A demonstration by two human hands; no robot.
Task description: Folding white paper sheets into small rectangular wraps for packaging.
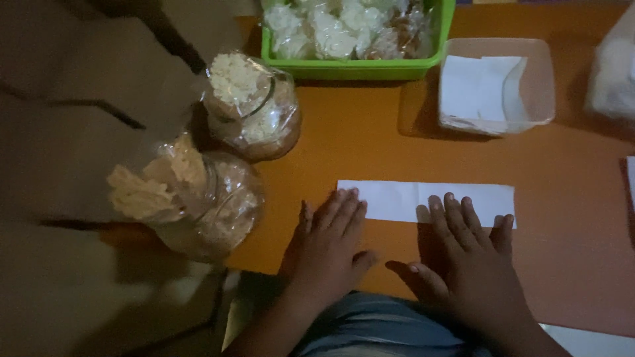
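A white paper strip (423,200) is pressed flat on the orange table (370,139) by the left hand (329,246) and right hand (471,258), fingers spread, nothing grasped. Left of the strip stand two plastic-wrapped jars (225,158) (pale crackers inside); beyond it, a green basket (370,66) and a clear tray (496,86).

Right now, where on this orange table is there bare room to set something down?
Bare orange table lies between the white paper strip, green basket and clear tray; more to the right of the right hand. It is crowded on the left around the two clear jars.
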